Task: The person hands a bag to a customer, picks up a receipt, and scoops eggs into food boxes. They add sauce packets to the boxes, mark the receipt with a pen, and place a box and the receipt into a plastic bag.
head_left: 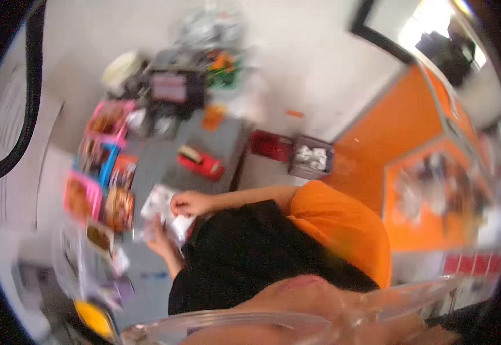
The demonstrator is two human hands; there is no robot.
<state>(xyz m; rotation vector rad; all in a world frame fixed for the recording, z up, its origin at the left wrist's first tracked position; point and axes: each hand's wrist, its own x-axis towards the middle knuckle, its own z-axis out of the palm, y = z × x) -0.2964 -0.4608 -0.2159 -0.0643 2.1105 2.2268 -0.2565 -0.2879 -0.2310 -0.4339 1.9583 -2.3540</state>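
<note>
My right hand (190, 203) is curled over the edge of a white sheet or packet (157, 199) with small dark marks on the grey table (161, 158). Its fingers are closed, and what they pinch is too small to name. Lower down, my left hand (159, 237) is blurred, its fingers bent together at a pale, partly see-through thing I cannot make out. Another white piece (181, 225) lies between the two hands. Beyond my right hand is a red tool (205, 164) with a pale strip, perhaps a stapler.
Pink trays (82, 196), a blue tray (111, 164) and brown-orange packs (120, 210) line the table's far side. A dark device (172, 86) stands near the wall. A grey bin (312, 157) with white items is beside the table. A yellow round thing (95, 318) sits low left.
</note>
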